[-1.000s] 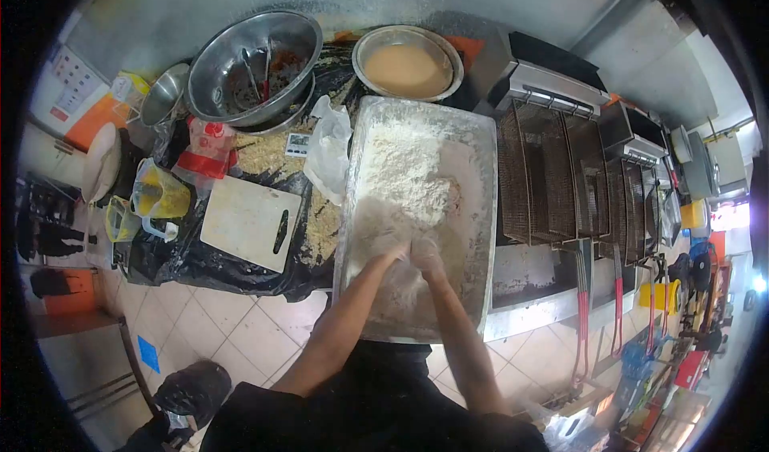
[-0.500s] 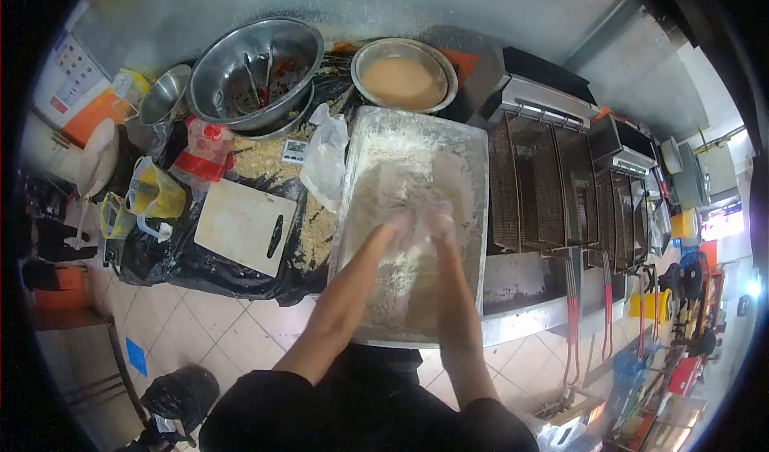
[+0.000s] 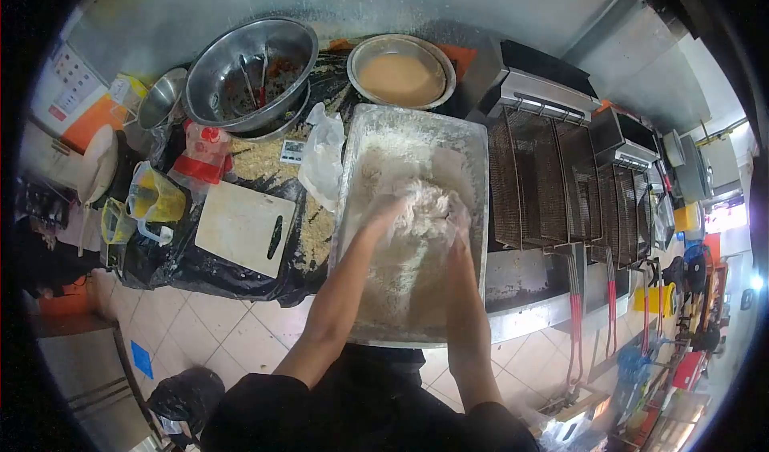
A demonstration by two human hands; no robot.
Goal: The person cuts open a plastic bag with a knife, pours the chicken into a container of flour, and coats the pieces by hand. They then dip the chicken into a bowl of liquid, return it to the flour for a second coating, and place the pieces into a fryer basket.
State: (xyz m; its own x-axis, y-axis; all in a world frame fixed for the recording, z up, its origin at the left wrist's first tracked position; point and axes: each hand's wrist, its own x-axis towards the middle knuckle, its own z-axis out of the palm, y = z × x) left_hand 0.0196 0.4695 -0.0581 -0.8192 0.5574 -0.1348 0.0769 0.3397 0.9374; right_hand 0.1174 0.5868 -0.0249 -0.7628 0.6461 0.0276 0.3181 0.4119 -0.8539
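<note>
A large metal tray (image 3: 478,212) of white flour (image 3: 400,160) lies in front of me. Both of my hands are in its middle, coated in flour. My left hand (image 3: 383,212) and my right hand (image 3: 458,226) cup a floured lump (image 3: 423,202) between them, lifted a little above the flour bed. What is inside the lump is hidden by the coating.
Behind the tray stand a bowl of tan batter (image 3: 400,74) and a big steel bowl (image 3: 250,72) with tongs. A white cutting board (image 3: 244,228), yellow jugs (image 3: 156,200) and a plastic bag (image 3: 322,160) sit left. Wire fryer baskets (image 3: 545,184) line the right.
My hands moved from the near end of the tray toward its middle, pushing through the flour, and now hold a heaped floured lump between them.
</note>
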